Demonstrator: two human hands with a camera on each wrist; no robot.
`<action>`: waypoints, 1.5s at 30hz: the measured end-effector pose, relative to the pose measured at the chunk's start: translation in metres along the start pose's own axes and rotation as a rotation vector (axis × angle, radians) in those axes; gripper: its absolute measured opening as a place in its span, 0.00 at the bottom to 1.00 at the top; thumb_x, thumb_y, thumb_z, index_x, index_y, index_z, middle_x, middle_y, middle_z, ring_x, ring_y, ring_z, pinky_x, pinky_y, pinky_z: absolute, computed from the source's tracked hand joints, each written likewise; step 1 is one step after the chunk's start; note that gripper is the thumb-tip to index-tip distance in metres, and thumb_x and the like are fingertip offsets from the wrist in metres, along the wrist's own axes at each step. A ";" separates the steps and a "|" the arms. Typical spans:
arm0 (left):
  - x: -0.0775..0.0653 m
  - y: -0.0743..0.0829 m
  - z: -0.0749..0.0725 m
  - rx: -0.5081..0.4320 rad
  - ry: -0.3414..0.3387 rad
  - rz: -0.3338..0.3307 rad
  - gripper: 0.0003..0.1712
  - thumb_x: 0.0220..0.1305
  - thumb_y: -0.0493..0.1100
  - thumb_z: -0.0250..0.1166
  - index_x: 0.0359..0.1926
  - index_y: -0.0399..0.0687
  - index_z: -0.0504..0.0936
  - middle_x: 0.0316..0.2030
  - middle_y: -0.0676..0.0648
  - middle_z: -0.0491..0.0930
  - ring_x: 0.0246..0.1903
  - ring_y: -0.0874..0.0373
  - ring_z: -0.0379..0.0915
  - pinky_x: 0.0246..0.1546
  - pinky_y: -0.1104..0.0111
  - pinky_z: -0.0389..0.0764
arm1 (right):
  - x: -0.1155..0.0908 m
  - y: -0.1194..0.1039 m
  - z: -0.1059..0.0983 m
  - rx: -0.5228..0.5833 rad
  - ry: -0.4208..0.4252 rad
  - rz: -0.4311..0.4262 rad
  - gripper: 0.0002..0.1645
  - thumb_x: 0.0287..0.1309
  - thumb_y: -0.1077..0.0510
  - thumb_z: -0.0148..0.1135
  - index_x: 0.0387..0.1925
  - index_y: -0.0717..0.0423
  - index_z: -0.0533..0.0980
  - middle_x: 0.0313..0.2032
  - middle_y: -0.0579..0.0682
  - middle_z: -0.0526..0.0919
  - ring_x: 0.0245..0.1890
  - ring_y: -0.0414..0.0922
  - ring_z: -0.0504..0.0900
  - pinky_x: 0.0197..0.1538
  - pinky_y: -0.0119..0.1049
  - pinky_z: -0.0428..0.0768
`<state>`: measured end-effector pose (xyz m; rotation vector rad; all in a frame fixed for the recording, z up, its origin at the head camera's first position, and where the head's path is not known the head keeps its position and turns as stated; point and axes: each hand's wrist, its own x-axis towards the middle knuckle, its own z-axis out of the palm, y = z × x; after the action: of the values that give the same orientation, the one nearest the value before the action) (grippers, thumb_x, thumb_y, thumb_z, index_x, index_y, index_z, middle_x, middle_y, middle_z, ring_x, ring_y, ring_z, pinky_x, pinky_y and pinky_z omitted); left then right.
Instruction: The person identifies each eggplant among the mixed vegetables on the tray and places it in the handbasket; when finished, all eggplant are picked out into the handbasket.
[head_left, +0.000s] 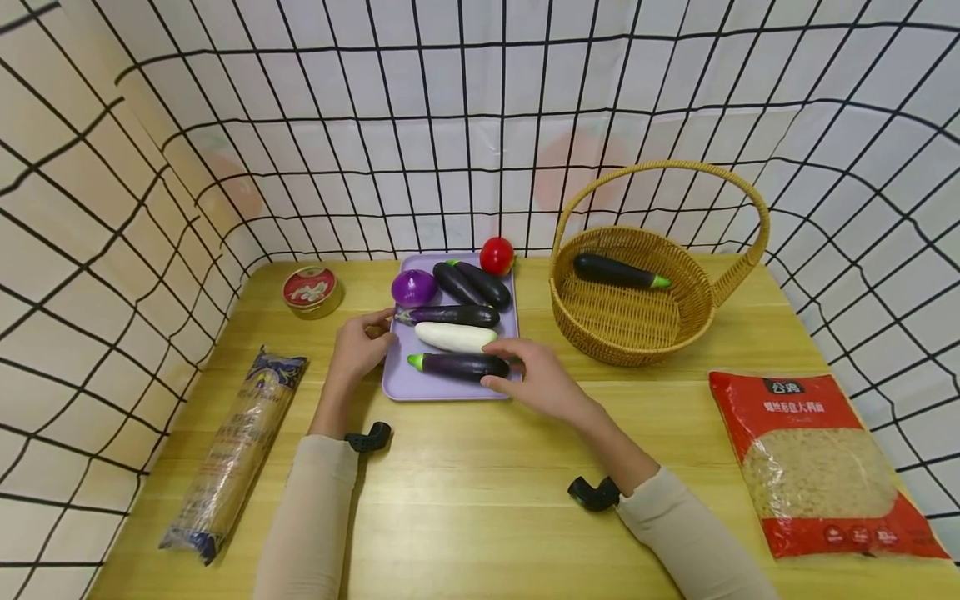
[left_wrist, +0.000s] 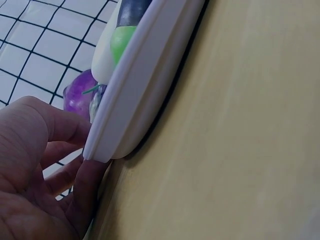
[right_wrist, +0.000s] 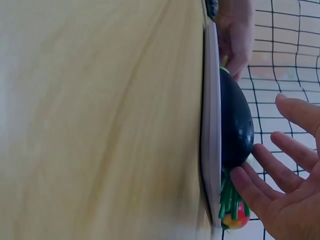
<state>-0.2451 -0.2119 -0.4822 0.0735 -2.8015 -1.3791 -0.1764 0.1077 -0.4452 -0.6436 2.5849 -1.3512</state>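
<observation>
A lilac tray [head_left: 401,385] bears several dark eggplants, a white radish [head_left: 450,337], a purple onion [head_left: 414,288] and a red tomato [head_left: 497,256]. My left hand [head_left: 358,350] pinches the tray's left edge; in the left wrist view, thumb and fingers lie above and below the rim. At the tray's right side, my right hand [head_left: 543,379] hovers over the end of the front eggplant [head_left: 456,367]. Seen from the right wrist, the fingers of this hand [right_wrist: 292,185] are spread, with fingertips close to the eggplant [right_wrist: 236,122]; contact is unclear. Green stalks [right_wrist: 231,197] show beyond it.
Right of the tray stands a wicker basket [head_left: 626,354] with a tall handle, holding one eggplant [head_left: 615,272]. A red pasta bag [head_left: 821,467] lies at the right. A round tin [head_left: 311,292] and a long noodle pack [head_left: 236,458] are on the left. Black-and-white grid walls surround the table.
</observation>
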 end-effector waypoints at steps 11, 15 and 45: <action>-0.001 0.000 0.000 -0.024 0.022 0.001 0.29 0.62 0.37 0.65 0.66 0.54 0.82 0.46 0.41 0.83 0.31 0.53 0.71 0.25 0.69 0.71 | 0.005 -0.002 0.013 -0.214 -0.030 -0.068 0.34 0.61 0.48 0.73 0.67 0.51 0.76 0.65 0.52 0.80 0.67 0.55 0.75 0.72 0.56 0.69; -0.001 0.000 0.001 -0.017 0.019 -0.003 0.30 0.62 0.38 0.65 0.66 0.54 0.81 0.47 0.41 0.83 0.33 0.53 0.72 0.26 0.69 0.72 | 0.006 0.000 0.017 -0.266 -0.047 -0.085 0.34 0.62 0.49 0.72 0.68 0.53 0.75 0.66 0.54 0.79 0.68 0.55 0.75 0.73 0.53 0.69; -0.003 0.001 0.002 -0.057 -0.006 -0.054 0.30 0.65 0.40 0.64 0.68 0.57 0.79 0.51 0.41 0.81 0.41 0.50 0.75 0.30 0.70 0.78 | -0.010 -0.006 -0.065 -0.161 0.018 0.034 0.31 0.70 0.57 0.62 0.72 0.46 0.71 0.68 0.54 0.76 0.58 0.55 0.79 0.60 0.55 0.78</action>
<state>-0.2419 -0.2097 -0.4820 0.1459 -2.7821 -1.4721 -0.1869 0.1570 -0.4032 -0.6111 2.7260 -1.1525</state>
